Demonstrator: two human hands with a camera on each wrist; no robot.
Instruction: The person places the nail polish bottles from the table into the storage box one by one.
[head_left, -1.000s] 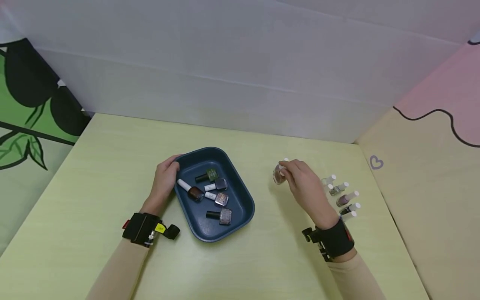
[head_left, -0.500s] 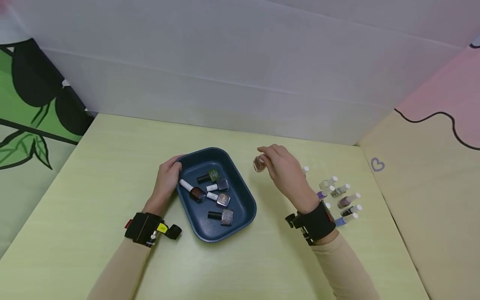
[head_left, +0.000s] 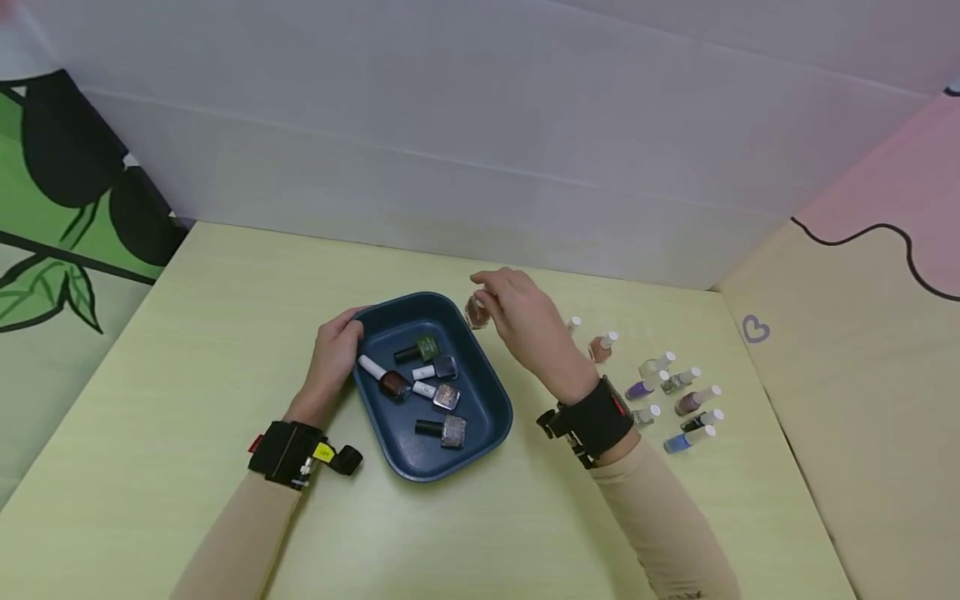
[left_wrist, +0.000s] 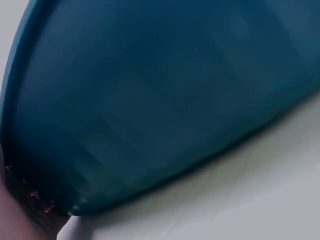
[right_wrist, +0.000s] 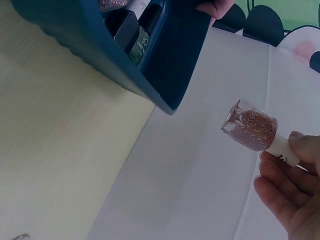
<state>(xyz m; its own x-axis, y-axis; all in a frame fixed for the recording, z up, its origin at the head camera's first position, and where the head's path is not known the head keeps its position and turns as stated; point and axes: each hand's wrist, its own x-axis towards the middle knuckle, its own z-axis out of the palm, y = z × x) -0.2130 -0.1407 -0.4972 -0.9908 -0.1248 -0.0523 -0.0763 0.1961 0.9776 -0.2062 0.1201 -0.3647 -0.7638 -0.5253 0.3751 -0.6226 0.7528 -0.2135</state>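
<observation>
My left hand (head_left: 335,353) grips the left rim of a dark blue tray (head_left: 495,421), thumb over the edge; in the left wrist view the tray's outer wall (left_wrist: 160,100) fills most of the picture. Inside lie several nail polish bottles, among them a green one (head_left: 427,348), a dark brown one (head_left: 393,385) and a silver glitter one (head_left: 453,432). By its white cap, my right hand (head_left: 525,321) pinches a nail polish bottle with reddish-brown glitter (right_wrist: 252,127). In the head view that bottle is right at the tray's upper right rim, its glass end pointing down.
Several white-capped nail polish bottles stand on the table to the right, including a blue one (head_left: 678,442), a purple one (head_left: 640,389) and a peach one (head_left: 599,349). A pale wall (head_left: 480,142) rises behind the table (head_left: 247,333), and another panel (head_left: 847,375) borders its right side.
My right hand has carried the glitter nail polish bottle leftward from near the standing bottles to the tray's rim. My left hand keeps its grip and the tray has stayed in place.
</observation>
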